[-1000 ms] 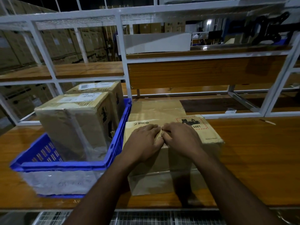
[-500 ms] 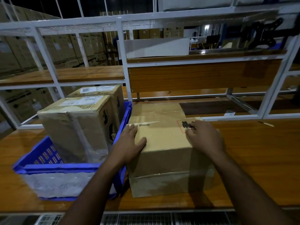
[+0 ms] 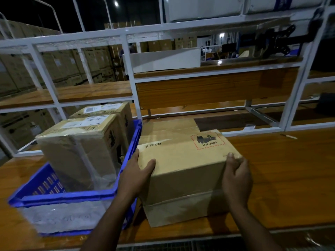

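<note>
Blue crate (image 3: 72,196) at the surface's (image 3: 281,178) front-left corner holds two taped cartons (image 3: 79,153). One PICO box (image 3: 183,160) stands beside it; left hand (image 3: 137,174) and right hand (image 3: 237,180) grip its sides, fingers probably curled round.

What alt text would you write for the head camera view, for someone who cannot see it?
A left hand and a right hand grip the sides of a cardboard box marked PICO, on a wooden table. To its left, a blue crate holds two taped boxes, with white shelving behind.
</note>
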`<move>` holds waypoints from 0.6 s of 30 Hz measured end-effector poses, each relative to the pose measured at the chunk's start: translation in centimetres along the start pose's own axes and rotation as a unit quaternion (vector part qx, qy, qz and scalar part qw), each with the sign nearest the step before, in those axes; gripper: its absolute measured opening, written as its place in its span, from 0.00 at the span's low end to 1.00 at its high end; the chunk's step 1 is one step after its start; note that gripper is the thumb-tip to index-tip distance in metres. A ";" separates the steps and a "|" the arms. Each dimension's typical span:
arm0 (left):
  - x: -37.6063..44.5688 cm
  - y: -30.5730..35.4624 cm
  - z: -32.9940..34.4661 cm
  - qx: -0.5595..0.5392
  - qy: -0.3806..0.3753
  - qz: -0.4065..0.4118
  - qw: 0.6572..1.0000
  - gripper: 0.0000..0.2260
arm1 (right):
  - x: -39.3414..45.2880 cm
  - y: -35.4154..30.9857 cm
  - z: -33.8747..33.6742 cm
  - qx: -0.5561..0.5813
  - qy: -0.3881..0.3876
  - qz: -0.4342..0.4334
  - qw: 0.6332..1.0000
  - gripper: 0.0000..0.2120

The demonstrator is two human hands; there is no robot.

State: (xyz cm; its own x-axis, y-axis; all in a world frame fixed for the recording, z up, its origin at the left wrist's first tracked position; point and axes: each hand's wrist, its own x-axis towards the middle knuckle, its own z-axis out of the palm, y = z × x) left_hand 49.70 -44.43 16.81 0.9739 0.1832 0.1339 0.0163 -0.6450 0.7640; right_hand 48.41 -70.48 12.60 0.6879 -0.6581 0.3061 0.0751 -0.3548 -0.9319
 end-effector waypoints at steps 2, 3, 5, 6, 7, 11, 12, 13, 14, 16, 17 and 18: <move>-0.6 0.5 0.4 -0.046 -0.002 -0.006 0.999 0.34 | 1.5 -1.9 -0.5 0.002 0.008 -0.056 0.998 0.33; -1.0 0.7 0.8 -0.077 -0.008 -0.013 0.997 0.33 | 2.4 -3.0 -0.8 0.002 0.011 -0.095 0.995 0.33; -1.7 0.5 2.0 -0.150 -0.040 -0.040 0.987 0.33 | 4.0 -5.6 -1.4 -0.008 0.015 -0.174 0.985 0.29; -2.2 0.5 2.5 -0.185 -0.062 -0.055 0.979 0.36 | 4.6 -7.0 -1.5 -0.020 0.015 -0.214 0.976 0.26; -2.5 0.0 3.2 -0.214 -0.082 -0.072 0.971 0.40 | 4.9 -8.4 -1.5 -0.034 0.006 -0.254 0.967 0.25; -2.3 -2.8 7.3 -0.286 -0.152 -0.135 0.936 0.47 | 3.2 -11.3 -0.5 -0.123 -0.089 -0.385 0.910 0.31; -2.7 -2.0 7.6 -0.302 -0.163 -0.135 0.929 0.44 | 2.4 -11.3 0.0 -0.148 -0.104 -0.405 0.896 0.31; -3.3 -0.6 7.6 -0.315 -0.172 -0.129 0.924 0.38 | 1.5 -11.0 0.6 -0.167 -0.121 -0.416 0.886 0.31; -3.9 1.1 7.3 -0.328 -0.175 -0.119 0.921 0.29 | 0.7 -10.8 1.2 -0.179 -0.142 -0.418 0.879 0.31; -4.4 3.5 6.6 -0.328 -0.158 -0.070 0.929 0.17 | -0.8 -10.3 2.4 -0.195 -0.182 -0.419 0.868 0.30; -4.3 4.2 6.1 -0.324 -0.135 -0.037 0.936 0.15 | -1.3 -10.1 2.8 -0.200 -0.197 -0.420 0.863 0.28; -4.1 4.5 5.5 -0.320 -0.105 -0.010 0.941 0.15 | -1.7 -10.1 3.0 -0.201 -0.211 -0.419 0.860 0.26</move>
State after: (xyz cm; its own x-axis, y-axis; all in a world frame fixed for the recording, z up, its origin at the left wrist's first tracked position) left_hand 47.05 -52.16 16.21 0.9992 -0.0038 0.0399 -0.0400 -0.0507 0.9979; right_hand 48.61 -63.79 20.90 0.7203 0.2103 0.6610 0.4754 -0.8436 -0.2497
